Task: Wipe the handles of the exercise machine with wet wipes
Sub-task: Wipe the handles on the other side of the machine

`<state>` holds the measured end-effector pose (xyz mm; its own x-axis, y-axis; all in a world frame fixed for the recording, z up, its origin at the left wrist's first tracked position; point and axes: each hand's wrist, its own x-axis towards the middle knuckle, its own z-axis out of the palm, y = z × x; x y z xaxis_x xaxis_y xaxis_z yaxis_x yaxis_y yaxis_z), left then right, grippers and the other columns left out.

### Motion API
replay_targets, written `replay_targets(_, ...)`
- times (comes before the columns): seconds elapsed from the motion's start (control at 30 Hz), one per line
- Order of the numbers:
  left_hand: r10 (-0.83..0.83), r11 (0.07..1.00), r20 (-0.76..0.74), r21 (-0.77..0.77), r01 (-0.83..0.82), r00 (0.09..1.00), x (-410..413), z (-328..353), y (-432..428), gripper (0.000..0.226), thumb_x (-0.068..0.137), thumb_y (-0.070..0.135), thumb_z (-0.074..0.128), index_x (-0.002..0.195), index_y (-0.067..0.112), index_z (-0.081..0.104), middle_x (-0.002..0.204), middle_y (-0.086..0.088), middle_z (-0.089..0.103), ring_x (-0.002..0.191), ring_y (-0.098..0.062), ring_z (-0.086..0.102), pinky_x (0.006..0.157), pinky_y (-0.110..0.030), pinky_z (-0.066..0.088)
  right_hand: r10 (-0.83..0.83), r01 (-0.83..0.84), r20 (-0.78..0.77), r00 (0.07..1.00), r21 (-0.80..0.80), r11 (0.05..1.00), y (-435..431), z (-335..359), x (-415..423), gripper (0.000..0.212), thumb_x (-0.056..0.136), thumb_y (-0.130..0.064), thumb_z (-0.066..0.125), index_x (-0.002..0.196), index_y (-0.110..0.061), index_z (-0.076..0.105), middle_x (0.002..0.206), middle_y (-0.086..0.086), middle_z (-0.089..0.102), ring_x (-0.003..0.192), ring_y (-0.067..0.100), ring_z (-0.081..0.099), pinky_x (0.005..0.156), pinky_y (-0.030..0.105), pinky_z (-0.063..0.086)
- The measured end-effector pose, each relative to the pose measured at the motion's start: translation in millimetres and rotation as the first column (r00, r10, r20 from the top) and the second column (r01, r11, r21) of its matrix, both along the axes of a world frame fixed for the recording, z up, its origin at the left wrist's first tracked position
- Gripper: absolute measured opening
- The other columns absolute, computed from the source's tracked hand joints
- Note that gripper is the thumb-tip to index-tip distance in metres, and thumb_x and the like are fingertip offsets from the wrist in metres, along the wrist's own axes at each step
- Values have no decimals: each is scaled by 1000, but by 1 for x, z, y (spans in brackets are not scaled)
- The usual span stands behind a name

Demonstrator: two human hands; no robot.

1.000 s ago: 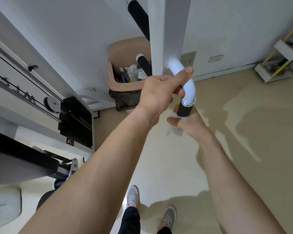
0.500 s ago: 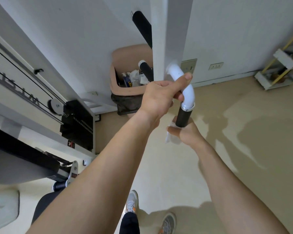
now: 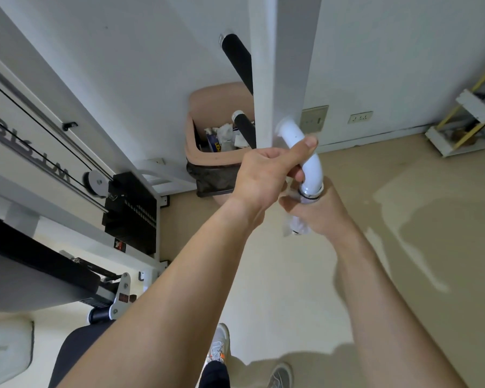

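Observation:
A curved white handle tube (image 3: 308,155) comes off the white machine column (image 3: 280,65) and ends in a metal ring. My left hand (image 3: 266,175) grips the white bend, thumb on top. Just below the ring, my right hand (image 3: 319,211) is wrapped around the handle's black grip with a white wet wipe (image 3: 293,224) between palm and grip. The grip is almost wholly hidden by the hand and wipe. Two more black handles, one high (image 3: 237,60) and one lower (image 3: 244,128), stick out left of the column.
A tan waste bin (image 3: 205,155) with rubbish stands against the wall behind the column. The weight stack (image 3: 129,214), a pulley and cables are at the left, with a padded seat (image 3: 25,278) below. A yellow-framed rack (image 3: 465,119) sits at far right. My feet are on beige floor.
My right hand with the wipe has slid up the black grip to the metal ring, covering the grip that showed before. My left hand keeps its hold on the white bend.

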<state>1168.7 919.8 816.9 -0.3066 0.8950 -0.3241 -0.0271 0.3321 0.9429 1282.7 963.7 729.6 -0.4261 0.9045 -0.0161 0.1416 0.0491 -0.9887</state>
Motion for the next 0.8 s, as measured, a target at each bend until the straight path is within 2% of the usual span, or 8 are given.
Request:
replay_targets(0.07, -9, 1000, 30, 4, 9, 1000, 1, -1, -1, 49, 87, 46, 75, 58, 12, 54, 44, 8, 48, 34, -5, 34, 43, -18, 30, 67, -67, -24, 998, -25, 997, 3, 7, 5, 26, 74, -7, 69, 62, -1, 48, 56, 8, 47, 51, 27, 43, 51, 31, 39)
replay_targets(0.23, 26, 999, 44, 22, -27, 999, 3, -1, 2, 49, 88, 42, 75, 56, 11, 55, 44, 6, 49, 33, -4, 36, 41, -15, 31, -509, 538, -210, 835, 113, 835, -17, -12, -36, 34, 73, -12, 77, 66, -34, 51, 57, -17, 54, 58, 13, 46, 55, 25, 42)
replay_targets(0.3, 35, 999, 30, 24, -35, 999, 3, -1, 5, 49, 87, 43, 75, 54, 14, 55, 51, 4, 53, 35, -4, 36, 42, -15, 30, -603, 610, -103, 791, 56, 790, -13, -28, -43, 40, 78, -7, 72, 69, -39, 50, 65, -16, 53, 64, 17, 49, 60, 25, 45)
replay_targets(0.4, 42, 999, -1, 13, -42, 999, 1, -4, 6, 51, 85, 49, 75, 51, 19, 54, 53, 6, 54, 43, -9, 30, 45, -19, 27, -529, 527, -50, 847, -55, 848, -16, -58, -34, 21, 74, -16, 65, 58, -22, 52, 55, 1, 57, 55, 20, 49, 56, 31, 46)
replay_targets(0.47, 42, 999, 0, 10, -42, 999, 0, -6, 4, 51, 86, 51, 74, 51, 19, 53, 51, 8, 51, 47, -12, 26, 44, -20, 24, -271, 271, 22, 962, -141, 952, -12, -65, -18, 29, 76, -9, 64, 50, -14, 52, 49, 6, 61, 50, 23, 53, 56, 32, 44)
replay_targets(0.57, 48, 999, 4, 11, -48, 999, 0, -7, 2, 52, 86, 51, 73, 53, 17, 52, 46, 11, 46, 46, -12, 24, 44, -21, 23, 32, -7, 122, 992, -195, 981, 0, -49, 0, 38, 82, 7, 69, 59, -20, 55, 58, -4, 59, 59, 20, 53, 62, 28, 44)
replay_targets(0.67, 42, 999, 10, 28, -42, 999, 1, -7, 2, 52, 87, 49, 73, 54, 15, 51, 43, 10, 44, 39, -9, 27, 42, -18, 24, -55, 54, -24, 998, -56, 997, -3, -23, -5, 39, 80, 7, 71, 59, -16, 48, 54, -4, 49, 51, 16, 45, 51, 21, 39)
replay_targets(0.8, 37, 999, 25, 33, -38, 999, 8, -3, 2, 52, 89, 46, 72, 55, 12, 51, 43, 8, 45, 34, -6, 30, 40, -17, 27, -361, 378, -180, 915, 73, 923, -8, -20, -20, 33, 76, -9, 76, 58, -22, 51, 53, -6, 50, 52, 16, 43, 46, 26, 37)
